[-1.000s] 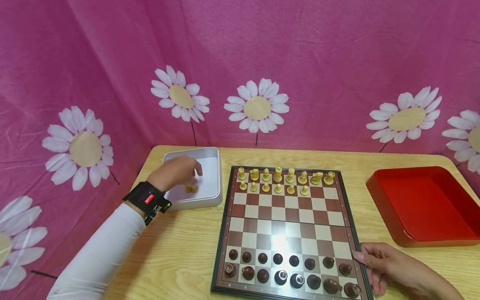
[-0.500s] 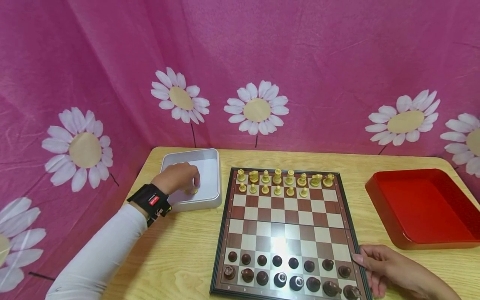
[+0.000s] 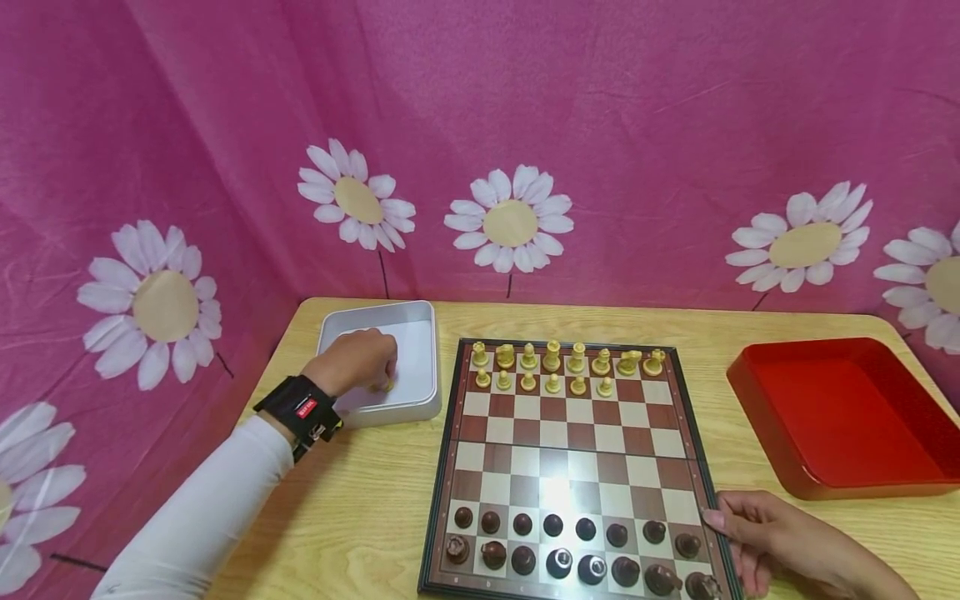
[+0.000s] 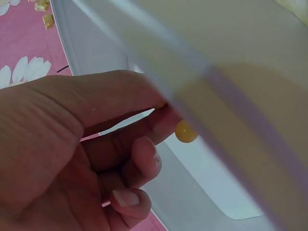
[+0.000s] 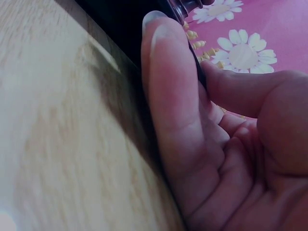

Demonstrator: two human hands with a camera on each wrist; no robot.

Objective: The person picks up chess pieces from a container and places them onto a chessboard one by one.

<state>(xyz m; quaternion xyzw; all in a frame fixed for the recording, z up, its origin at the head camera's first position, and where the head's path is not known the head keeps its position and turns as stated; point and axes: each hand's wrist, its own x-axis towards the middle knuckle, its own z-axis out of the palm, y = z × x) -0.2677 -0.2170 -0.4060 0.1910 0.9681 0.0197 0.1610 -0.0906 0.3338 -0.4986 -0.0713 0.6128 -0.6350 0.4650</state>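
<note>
My left hand (image 3: 356, 362) reaches down into the white box (image 3: 403, 413) at the left. In the left wrist view its thumb and index finger pinch a small yellow thing, mostly hidden by the fingers. Close to the fingertips shows the round head of a yellow pawn (image 4: 186, 131). The box wall blocks part of that view. My right hand (image 3: 780, 535) holds the right edge of the chessboard (image 3: 553, 433), thumb on top and fingers underneath. On the board stand a full back row of yellow pieces with several yellow pawns (image 3: 552, 383), and two dark rows (image 3: 558, 562) nearer me.
A red tray (image 3: 862, 417) stands right of the board on the wooden table (image 3: 360, 500). Behind and to the left hangs a pink cloth (image 3: 637, 125) printed with white daisies.
My left hand has lowered into the white box, and its fingers have closed around a small yellow thing. The right hand keeps its hold on the board's edge.
</note>
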